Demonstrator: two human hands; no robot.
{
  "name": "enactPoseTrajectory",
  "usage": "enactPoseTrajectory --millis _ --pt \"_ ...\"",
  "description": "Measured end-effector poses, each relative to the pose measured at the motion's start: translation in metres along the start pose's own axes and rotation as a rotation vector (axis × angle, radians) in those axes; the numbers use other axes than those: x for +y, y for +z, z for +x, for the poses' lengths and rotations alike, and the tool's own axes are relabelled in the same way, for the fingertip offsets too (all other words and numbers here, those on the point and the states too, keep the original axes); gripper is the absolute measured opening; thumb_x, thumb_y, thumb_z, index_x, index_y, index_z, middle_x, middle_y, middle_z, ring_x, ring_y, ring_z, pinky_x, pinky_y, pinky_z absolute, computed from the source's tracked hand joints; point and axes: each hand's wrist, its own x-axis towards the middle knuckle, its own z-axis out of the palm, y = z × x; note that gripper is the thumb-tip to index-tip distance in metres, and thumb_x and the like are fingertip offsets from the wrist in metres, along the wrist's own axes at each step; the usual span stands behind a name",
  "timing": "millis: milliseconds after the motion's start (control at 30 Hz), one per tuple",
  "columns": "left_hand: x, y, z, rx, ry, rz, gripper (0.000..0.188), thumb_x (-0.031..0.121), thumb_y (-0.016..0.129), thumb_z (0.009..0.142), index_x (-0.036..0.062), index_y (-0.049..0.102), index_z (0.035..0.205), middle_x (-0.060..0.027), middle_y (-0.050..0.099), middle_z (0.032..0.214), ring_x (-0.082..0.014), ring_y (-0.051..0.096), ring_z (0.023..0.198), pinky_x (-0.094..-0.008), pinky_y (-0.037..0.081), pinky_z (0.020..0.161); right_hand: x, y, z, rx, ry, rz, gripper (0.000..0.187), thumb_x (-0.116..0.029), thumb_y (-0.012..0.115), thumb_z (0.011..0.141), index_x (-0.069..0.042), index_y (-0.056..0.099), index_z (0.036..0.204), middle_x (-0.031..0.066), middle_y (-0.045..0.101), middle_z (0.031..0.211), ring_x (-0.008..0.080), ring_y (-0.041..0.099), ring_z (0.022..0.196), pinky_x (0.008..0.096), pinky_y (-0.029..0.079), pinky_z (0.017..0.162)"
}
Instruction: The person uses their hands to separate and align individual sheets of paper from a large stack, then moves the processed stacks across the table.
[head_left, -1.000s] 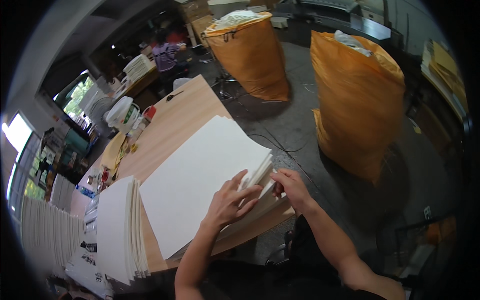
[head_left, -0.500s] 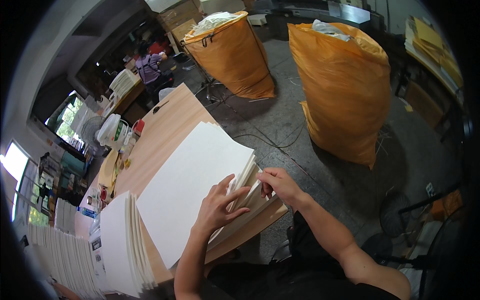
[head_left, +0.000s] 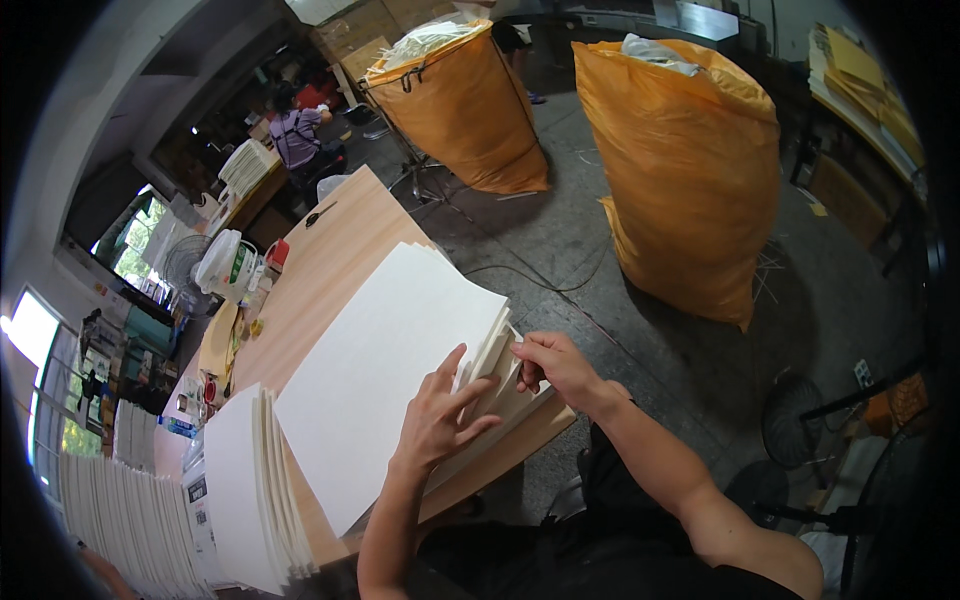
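Centrally, in the head view, a person is working at a long wooden table that runs from the upper left toward the lower middle of the frame. A thick stack of large white sheets is lying on the table's near end, just left of centre, its right edge reaching toward the table's edge. The left hand is resting flat on top of the stack near its lower right corner, with fingers spread and pressing down. The right hand is sitting at the stack's right edge, its fingers curled and pinching into the edges of several sheets, which are fanning apart there.

The sheets look thin, light and flexible singly, but the whole stack is probably heavy and liable to slide. A single sheet seems best taken at that fanned right corner, while the flat hand is steadying the rest.

A second pile of white sheets is standing at the lower left. Two big orange sacks are standing on the grey floor at the upper middle and upper right. Another person is sitting far off at the upper left.
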Motion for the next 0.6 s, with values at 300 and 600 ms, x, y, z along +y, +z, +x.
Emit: enactPoseTrajectory --millis 300,600 --pt "-0.007 0.002 0.001 0.01 0.012 -0.053 0.049 0.028 0.086 0.077 0.032 0.07 0.124 -0.0144 0.055 0.143 -0.0364 0.064 0.112 -0.0435 0.057 0.089 0.0 -0.005 -0.003 -0.028 -0.001 -0.061 0.03 -0.027 0.06 0.104 -0.009 0.059 0.08 0.0026 0.061 0.065 0.0134 0.065 0.062 0.0256 0.047 0.056" --pt "-0.013 0.011 -0.003 0.006 0.026 0.046 0.044 0.018 0.076 0.086 0.033 0.069 0.126 -0.017 0.05 0.15 -0.0369 0.064 0.113 -0.0435 0.058 0.088 0.005 -0.001 -0.003 0.023 -0.064 -0.119 0.032 -0.026 0.062 0.102 -0.008 0.06 0.076 0.0035 0.064 0.068 0.0133 0.066 0.061 0.025 0.048 0.053"
